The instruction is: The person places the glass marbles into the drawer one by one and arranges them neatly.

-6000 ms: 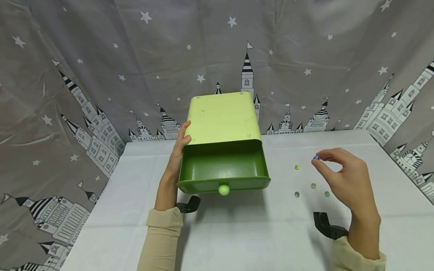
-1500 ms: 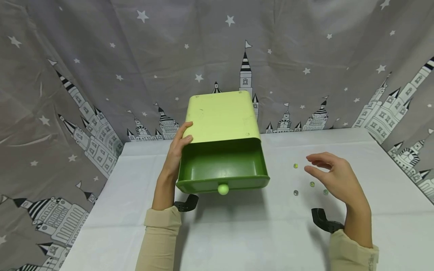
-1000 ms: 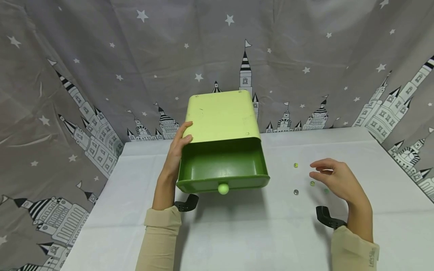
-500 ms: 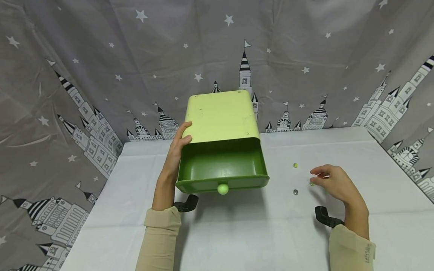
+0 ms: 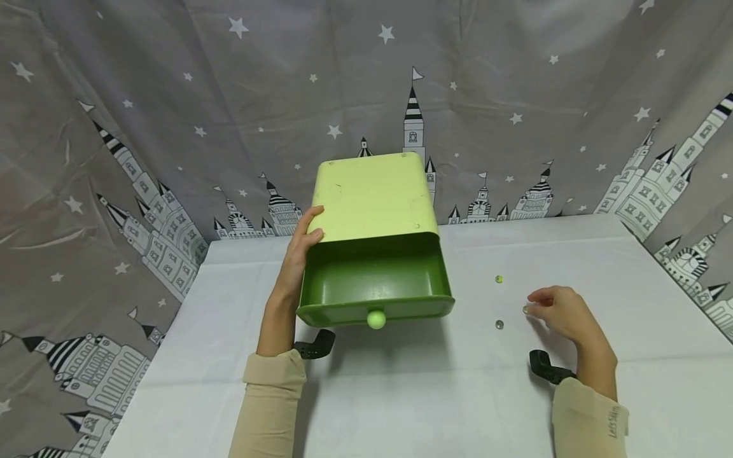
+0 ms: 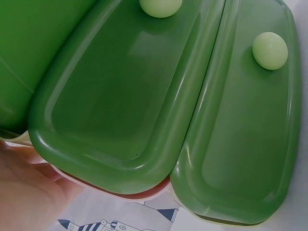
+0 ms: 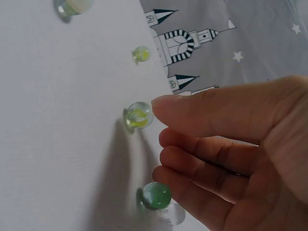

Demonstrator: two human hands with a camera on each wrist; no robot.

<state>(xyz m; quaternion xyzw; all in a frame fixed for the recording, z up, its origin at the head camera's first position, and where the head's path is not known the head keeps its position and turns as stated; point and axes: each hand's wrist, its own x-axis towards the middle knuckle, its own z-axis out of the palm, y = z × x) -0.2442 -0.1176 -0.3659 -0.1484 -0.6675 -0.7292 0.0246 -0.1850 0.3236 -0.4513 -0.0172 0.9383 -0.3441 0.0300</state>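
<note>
A small chest of drawers (image 5: 373, 197), pale yellow-green with dark green drawers, stands mid-table. Its upper drawer (image 5: 375, 270) is pulled out, and nothing shows inside. Against its left side rests my left hand (image 5: 294, 261), thumb and finger at the upper edge. My right hand (image 5: 564, 312) is low over the table, fingers loosely bent. Its thumb tip is right by a clear marble with yellow-green inside (image 7: 139, 114), which lies on the cloth. A green marble (image 7: 156, 196) sits by the other fingertips; the hand hides it in the head view.
Another yellow-green marble (image 5: 499, 278) and a greyish one (image 5: 499, 324) lie between chest and right hand. The lower drawer (image 6: 236, 120) is pushed in further than the upper. White cloth covers the table (image 5: 401, 401); a grey castle-print curtain (image 5: 229, 95) hangs behind.
Six seconds ago my right hand pinched a blue marble; it is now out of sight. Since then the hand has lowered to the yellow-green marble. My left hand has stayed on the chest.
</note>
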